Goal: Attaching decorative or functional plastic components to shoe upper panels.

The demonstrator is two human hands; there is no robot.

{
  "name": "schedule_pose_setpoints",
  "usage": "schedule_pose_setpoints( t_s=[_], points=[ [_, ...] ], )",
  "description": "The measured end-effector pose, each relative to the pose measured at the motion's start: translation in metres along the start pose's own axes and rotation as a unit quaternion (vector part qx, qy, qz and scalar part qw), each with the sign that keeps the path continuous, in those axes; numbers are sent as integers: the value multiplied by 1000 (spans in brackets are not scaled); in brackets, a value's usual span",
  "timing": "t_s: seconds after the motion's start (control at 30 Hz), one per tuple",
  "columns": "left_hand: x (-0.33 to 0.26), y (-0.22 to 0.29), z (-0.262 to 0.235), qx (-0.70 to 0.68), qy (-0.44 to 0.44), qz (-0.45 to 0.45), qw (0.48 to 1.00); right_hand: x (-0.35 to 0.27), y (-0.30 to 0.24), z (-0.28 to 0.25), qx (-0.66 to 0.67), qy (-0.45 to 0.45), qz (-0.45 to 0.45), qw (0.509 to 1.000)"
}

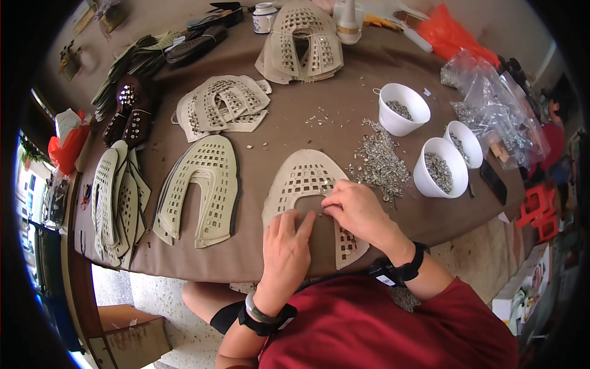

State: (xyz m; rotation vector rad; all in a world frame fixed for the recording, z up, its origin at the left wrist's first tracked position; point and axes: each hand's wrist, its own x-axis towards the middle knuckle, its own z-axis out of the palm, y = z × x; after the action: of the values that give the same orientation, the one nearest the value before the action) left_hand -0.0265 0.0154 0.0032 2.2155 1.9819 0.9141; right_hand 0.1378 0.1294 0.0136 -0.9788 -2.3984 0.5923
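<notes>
A beige U-shaped shoe upper (305, 161) with rows of small square holes lies flat in front of me, its curved end pointing away. My left hand (286, 247) rests on its left leg, fingers stretched out and apart, seemingly holding nothing. Over the inner edge on the right side, my right hand (357, 212) has its thumb and fingertips pinched together. What sits in that pinch is too small to make out. Loose shiny metal bits (382, 161) are heaped just beyond the right hand.
White cups (424, 178) of metal bits stand right, beside clear plastic bags (491, 111) and a dark phone (493, 182). Green uppers (215, 160) lie left, with stacked beige uppers (200, 107) behind. A tied beige bundle (301, 21) and a jar (264, 18) stand far back.
</notes>
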Motion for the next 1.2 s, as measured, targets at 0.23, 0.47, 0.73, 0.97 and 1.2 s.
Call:
schedule_pose_setpoints(
  t_s=[0.23, 0.47, 0.73, 0.97, 1.2],
  points=[
    [20, 16, 10, -10, 3, 2, 1000, 10, 8, 3, 7, -11, -38, 999],
    [24, 15, 19, -3, 18, -14, 1000, -14, 5, -22, 98, 16, -36, 994],
    [24, 27, 17, -58, 33, -13, 998, -67, 9, -43, 150, -133, 12, 980],
    [22, 42, 12, -139, -37, 4, 990, -76, 7, -33, 111, -98, -16, 989],
    [23, 39, 12, -125, -58, -20, 990, -73, 3, -31, 88, -108, -17, 990]
  ],
)
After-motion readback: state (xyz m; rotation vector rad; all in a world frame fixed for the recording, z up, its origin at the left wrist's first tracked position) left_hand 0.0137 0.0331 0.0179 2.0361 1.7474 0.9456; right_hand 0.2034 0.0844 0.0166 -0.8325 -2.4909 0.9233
